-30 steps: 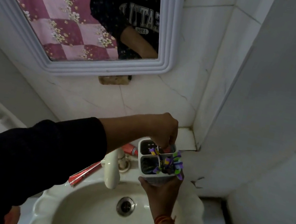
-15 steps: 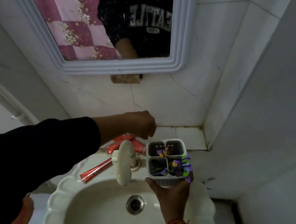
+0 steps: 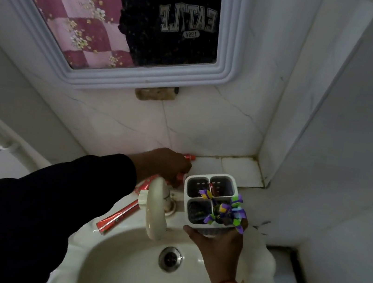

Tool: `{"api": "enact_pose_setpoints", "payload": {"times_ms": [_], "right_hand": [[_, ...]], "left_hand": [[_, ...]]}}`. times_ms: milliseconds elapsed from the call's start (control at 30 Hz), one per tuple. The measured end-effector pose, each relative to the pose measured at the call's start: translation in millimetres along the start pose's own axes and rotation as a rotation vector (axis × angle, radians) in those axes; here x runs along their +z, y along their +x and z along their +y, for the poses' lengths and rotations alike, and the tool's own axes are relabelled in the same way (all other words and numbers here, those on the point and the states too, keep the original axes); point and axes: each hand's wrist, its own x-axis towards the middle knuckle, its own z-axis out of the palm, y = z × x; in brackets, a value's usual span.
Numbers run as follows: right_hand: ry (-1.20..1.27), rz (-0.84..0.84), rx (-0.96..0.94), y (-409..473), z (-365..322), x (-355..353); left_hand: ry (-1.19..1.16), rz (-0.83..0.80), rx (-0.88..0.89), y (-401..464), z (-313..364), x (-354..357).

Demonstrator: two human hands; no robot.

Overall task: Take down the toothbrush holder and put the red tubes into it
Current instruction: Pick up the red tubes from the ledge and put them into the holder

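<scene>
My right hand point(image 3: 217, 246) holds the white toothbrush holder point(image 3: 210, 201) from below, upright over the sink's back edge. It has several compartments; purple and green plastic flowers point(image 3: 225, 211) fill the front right one, and a red tube end shows in a back one. My left hand point(image 3: 167, 165) reaches behind the tap and closes on a red tube point(image 3: 189, 157) lying on the ledge by the wall. Two more red tubes lie on the sink rim: one point(image 3: 147, 184) partly under my left wrist, another long one point(image 3: 117, 216) left of the tap.
A cream tap point(image 3: 156, 207) stands at the back of the white sink point(image 3: 126, 268), between my arms. The drain point(image 3: 170, 258) is in the basin's middle. A white-framed mirror point(image 3: 141, 78) hangs above. Tiled walls close in at the right corner.
My left hand left the holder's top and moved left and back to the ledge, where it closes on a red tube. The holder stays in my right hand, hardly moved.
</scene>
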Motion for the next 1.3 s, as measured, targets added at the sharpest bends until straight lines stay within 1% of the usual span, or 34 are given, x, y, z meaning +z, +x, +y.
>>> {"api": "enact_pose_setpoints", "payload": {"times_ms": [67,133,167,200,267,300,333,367,433,500,533,567,633,700,733,800,833,867,933,967,1000,1067,1100,1133,1200,1267,1300], "right_hand": [[-0.005,0.005,0.007,0,-1,-1],[-0.009,0.005,0.016,0,-3,-1],[-0.017,0.006,0.017,0,-4,-2],[-0.022,0.006,0.015,-1,-5,-2],[-0.026,0.003,0.02,-1,-8,-3],[-0.027,0.002,0.026,-2,-10,-3],[-0.026,0.0,0.033,-2,-11,-3],[-0.021,-0.001,0.042,-2,-12,-4],[-0.01,-0.005,0.053,-3,-15,-4],[-0.009,-0.01,0.046,-3,-17,-4],[-0.01,-0.013,0.04,-4,-18,-4],[-0.013,-0.014,0.037,-4,-18,-4],[-0.029,-0.015,0.023,-4,-19,-5],[-0.035,-0.017,0.018,-3,-19,-4],[-0.025,-0.018,0.025,-3,-19,-4],[-0.001,-0.019,0.034,-2,-17,-3],[0.013,-0.02,0.034,-2,-17,-3],[0.026,-0.023,0.036,-2,-17,-3],[0.041,-0.026,0.037,-2,-15,-3],[0.045,-0.024,0.04,-1,-14,-2],[0.049,-0.021,0.045,-1,-13,-2],[0.055,-0.016,0.056,-1,-12,-2],[0.053,-0.014,0.054,-1,-11,-2],[0.048,-0.014,0.05,0,-10,-2],[0.043,-0.01,0.046,0,-7,-2],[0.026,-0.015,0.042,0,-4,-2],[0.011,-0.017,0.043,0,-4,-2]], "left_hand": [[-0.219,0.104,-0.047,0,-6,-5],[-0.487,0.265,-0.055,-6,-10,-14],[-0.572,0.361,-0.032,-10,-8,-21],[-0.626,0.46,0.004,-14,-5,-28],[-0.657,0.635,0.09,-24,4,-48],[-0.639,0.682,0.124,-29,10,-62],[-0.587,0.69,0.161,-35,16,-75],[-0.498,0.644,0.208,-40,22,-88],[-0.223,0.426,0.256,-45,38,-113],[0.071,0.189,0.192,-46,64,-133],[0.157,0.118,0.151,-44,78,-137],[0.196,0.068,0.123,-40,90,-139],[0.202,0.008,0.103,-25,106,-136],[0.063,-0.053,0.045,-13,110,-134],[-0.091,-0.071,0.001,-10,107,-136],[-0.476,-0.107,-0.11,-8,92,-140],[-0.589,-0.091,-0.157,-8,82,-140],[-0.649,-0.071,-0.173,-14,72,-139],[-0.506,-0.056,-0.192,-19,50,-124],[-0.44,-0.012,-0.234,-16,39,-108],[-0.405,-0.019,-0.292,-15,29,-91],[-0.379,-0.134,-0.342,-9,15,-60],[-0.371,-0.156,-0.363,-5,11,-49],[-0.386,-0.144,-0.353,-1,8,-37],[-0.34,-0.107,-0.254,3,8,-21],[-0.218,-0.031,-0.197,3,10,-14],[-0.182,0.009,-0.2,4,11,-9]]}}
